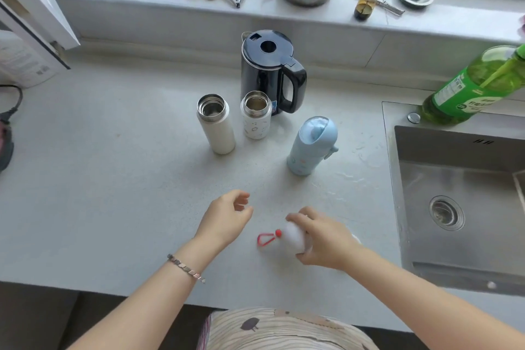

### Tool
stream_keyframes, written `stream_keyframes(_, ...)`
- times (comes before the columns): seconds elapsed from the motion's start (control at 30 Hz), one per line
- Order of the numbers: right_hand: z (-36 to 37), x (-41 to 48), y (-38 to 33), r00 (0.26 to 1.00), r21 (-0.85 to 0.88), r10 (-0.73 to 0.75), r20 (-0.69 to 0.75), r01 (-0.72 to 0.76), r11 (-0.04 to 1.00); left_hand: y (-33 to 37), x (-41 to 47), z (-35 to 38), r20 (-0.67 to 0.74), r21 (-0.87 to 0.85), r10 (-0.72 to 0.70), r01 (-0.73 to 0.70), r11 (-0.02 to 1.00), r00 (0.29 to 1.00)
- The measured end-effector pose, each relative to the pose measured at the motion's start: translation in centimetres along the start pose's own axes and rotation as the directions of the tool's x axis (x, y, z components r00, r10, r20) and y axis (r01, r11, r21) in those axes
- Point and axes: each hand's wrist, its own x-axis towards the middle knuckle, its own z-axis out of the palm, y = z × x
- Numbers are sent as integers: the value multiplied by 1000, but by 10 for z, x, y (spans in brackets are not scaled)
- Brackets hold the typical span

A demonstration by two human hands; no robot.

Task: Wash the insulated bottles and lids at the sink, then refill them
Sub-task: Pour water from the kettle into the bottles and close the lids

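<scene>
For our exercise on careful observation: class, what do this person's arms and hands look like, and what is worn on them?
Both forearms are bare, no sleeves in view. Near the left hand, the wrist carries a bracelet of small flat metallic blocks, silvery and rosy. The right hand and wrist show no jewellery; no rings visible.

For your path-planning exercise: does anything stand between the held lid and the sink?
Nothing clear: counter lies between lid and sink, bar a pale patch beside the right hand; the blue bottle stands farther back.

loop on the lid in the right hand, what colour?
Red loop, clearest in the head view.
</scene>
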Motion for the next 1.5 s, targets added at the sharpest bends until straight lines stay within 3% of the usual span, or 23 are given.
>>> stream_keyframes(0.07,-23,-7,8,979,185,157,-129,-131,974,18,23,4,-40,-22,40,-41,999,998)
stream_keyframes(0.17,-59,-18,28,944,320,281,-174,-216,922,54,65,14,-129,-80,49,-60,995,990)
stream_keyframes(0.43,-101,-25,57,947,350,269,-173,-196,916,84,164,30,-393,-307,-194,70,949,899)
stream_keyframes(0.6,-111,-23,62,957,349,247,-155,-181,919,74,172,29,-512,-388,-155,-66,919,845)
stream_keyframes(0.9,-108,-36,34,978,317,157,-140,-106,943,34,86,41,-322,-298,133,-234,926,937)
stream_keyframes(1.07,-100,-25,-13,920,473,136,-367,59,879,0,34,48,-264,-283,207,-281,917,942)
stream_keyframes(1.17,-92,-2,-41,876,533,155,-458,131,836,-10,17,59,-222,-348,156,-228,909,962)
stream_keyframes(1.3,-76,21,-58,929,426,139,-344,22,905,-15,13,64,-178,-389,92,-156,908,980)
stream_keyframes(1.33,-71,24,-59,940,375,133,-313,-7,927,-11,13,63,-97,-556,34,-82,827,995)
stream_keyframes(1.37,-67,25,-60,949,324,127,-288,-28,945,-8,12,58,61,-782,-41,73,619,997)
stream_keyframes(1.43,-64,26,-63,962,203,101,-255,-49,978,-9,14,61,232,-940,-8,226,255,973)
stream_keyframes(1.47,-64,26,-65,967,131,89,-239,-58,990,-9,19,60,256,-959,54,247,136,965)
stream_keyframes(1.5,-67,28,-68,972,71,86,-220,-72,995,-10,23,57,292,-945,15,286,156,956)
